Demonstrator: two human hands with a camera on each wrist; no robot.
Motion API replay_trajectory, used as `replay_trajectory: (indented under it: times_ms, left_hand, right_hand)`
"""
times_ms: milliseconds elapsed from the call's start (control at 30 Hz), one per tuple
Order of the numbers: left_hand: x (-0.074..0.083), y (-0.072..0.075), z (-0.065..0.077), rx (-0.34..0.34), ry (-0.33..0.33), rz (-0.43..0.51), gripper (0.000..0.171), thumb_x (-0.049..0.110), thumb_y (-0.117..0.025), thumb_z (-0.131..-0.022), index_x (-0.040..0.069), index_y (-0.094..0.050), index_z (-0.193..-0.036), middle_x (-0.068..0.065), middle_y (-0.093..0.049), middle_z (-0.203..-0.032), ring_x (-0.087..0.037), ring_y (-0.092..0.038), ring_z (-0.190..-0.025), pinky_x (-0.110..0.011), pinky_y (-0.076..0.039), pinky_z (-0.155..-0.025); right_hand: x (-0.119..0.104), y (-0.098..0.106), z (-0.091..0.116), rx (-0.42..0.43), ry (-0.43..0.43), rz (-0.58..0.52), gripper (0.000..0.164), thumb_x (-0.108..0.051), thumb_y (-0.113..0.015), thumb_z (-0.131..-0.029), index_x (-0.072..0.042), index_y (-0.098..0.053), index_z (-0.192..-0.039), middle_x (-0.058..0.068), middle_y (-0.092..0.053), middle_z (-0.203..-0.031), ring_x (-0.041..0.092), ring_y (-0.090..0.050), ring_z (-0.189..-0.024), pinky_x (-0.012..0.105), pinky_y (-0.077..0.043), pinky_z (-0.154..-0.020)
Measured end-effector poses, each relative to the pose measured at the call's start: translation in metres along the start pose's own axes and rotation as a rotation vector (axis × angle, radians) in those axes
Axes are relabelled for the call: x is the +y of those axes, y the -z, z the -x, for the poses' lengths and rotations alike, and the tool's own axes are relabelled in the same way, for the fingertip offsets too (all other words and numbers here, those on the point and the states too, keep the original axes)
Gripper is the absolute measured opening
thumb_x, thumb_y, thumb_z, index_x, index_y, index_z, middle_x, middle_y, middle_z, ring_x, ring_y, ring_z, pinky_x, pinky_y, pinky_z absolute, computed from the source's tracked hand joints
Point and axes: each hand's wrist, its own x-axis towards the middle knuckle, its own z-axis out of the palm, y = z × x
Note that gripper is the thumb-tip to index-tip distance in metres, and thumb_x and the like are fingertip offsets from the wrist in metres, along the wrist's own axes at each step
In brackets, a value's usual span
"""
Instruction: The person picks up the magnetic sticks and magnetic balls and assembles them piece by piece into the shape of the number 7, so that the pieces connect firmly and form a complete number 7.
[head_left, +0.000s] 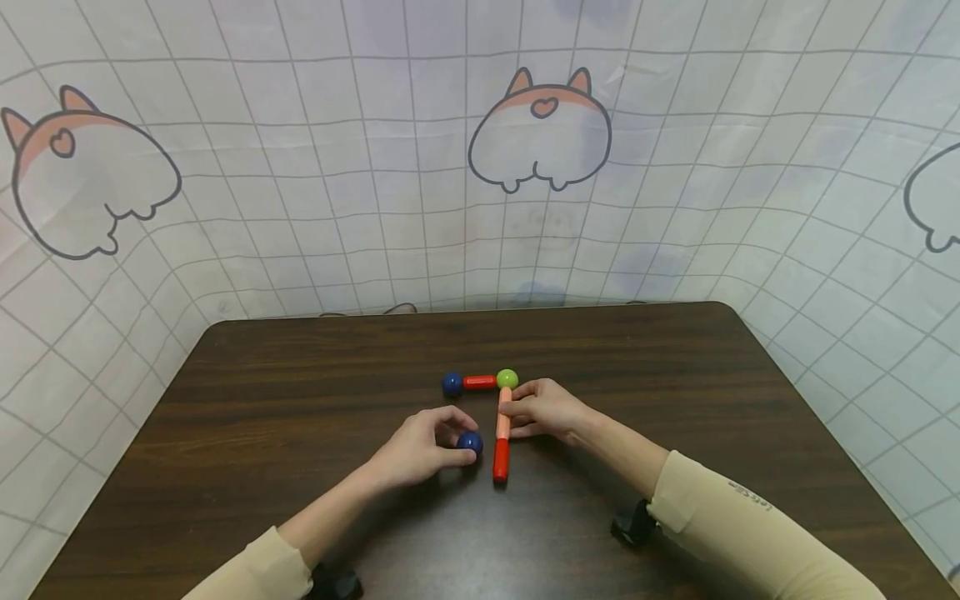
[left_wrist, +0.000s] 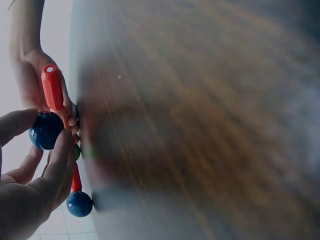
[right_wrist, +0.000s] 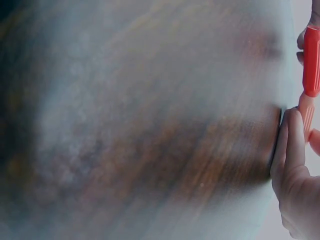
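My left hand pinches a glossy dark blue ball between thumb and fingers, left of the sticks; the left wrist view shows the ball close up. My right hand holds an orange stick between thumb and fingers. A red stick continues from the orange one's near end, its free tip seen in the left wrist view. At the far end sits a lime green ball. From that ball a shorter red stick runs left to another blue ball, making a corner shape.
All of this is on or just over a dark wood-grain table. A white grid-patterned cloth with animal drawings hangs behind and along both sides. Black wrist straps sit by the cream sleeves.
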Motion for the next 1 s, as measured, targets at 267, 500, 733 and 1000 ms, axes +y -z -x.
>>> replay_trajectory:
  times_ms: [267, 500, 733, 1000]
  left_hand:
    - [0.004, -0.002, 0.008, -0.029, 0.001, -0.015, 0.027, 0.016, -0.081, -0.091, 0.011, -0.068, -0.114, 0.0, -0.067, -0.106, -0.017, -0.064, -0.097, -0.043, -0.05, -0.087]
    - [0.005, -0.007, 0.012, -0.061, 0.01, -0.014, 0.027, 0.014, -0.083, -0.088, 0.011, -0.067, -0.11, 0.001, -0.065, -0.098, -0.017, -0.062, -0.09, -0.038, -0.05, -0.083]
    - [0.005, -0.011, 0.016, -0.116, 0.023, 0.021, 0.029, 0.014, -0.084, -0.087, 0.01, -0.064, -0.108, -0.001, -0.064, -0.098, -0.018, -0.062, -0.089, -0.036, -0.05, -0.082]
    - [0.008, -0.016, 0.021, -0.158, 0.038, 0.098, 0.029, 0.012, -0.083, -0.088, 0.008, -0.064, -0.109, -0.004, -0.064, -0.1, -0.018, -0.064, -0.092, -0.036, -0.051, -0.085]
  right_hand:
    - [0.0, 0.0, 0.0, 0.002, 0.003, 0.001, 0.044, -0.005, -0.066, -0.1, 0.015, -0.046, -0.134, 0.023, -0.063, -0.114, 0.023, -0.071, -0.091, 0.038, -0.059, -0.081]
    - [-0.001, 0.0, 0.001, 0.003, 0.001, 0.001, 0.043, -0.004, -0.066, -0.1, 0.015, -0.047, -0.134, 0.023, -0.062, -0.114, 0.023, -0.071, -0.092, 0.038, -0.058, -0.081]
    - [-0.001, -0.001, 0.001, 0.013, -0.002, 0.006, 0.046, -0.005, -0.067, -0.1, 0.014, -0.046, -0.135, 0.023, -0.062, -0.114, 0.023, -0.071, -0.091, 0.038, -0.059, -0.081]
    - [0.0, -0.001, 0.001, 0.006, 0.006, -0.001, 0.044, -0.005, -0.066, -0.1, 0.015, -0.046, -0.134, 0.023, -0.062, -0.114, 0.023, -0.07, -0.091, 0.038, -0.059, -0.081]
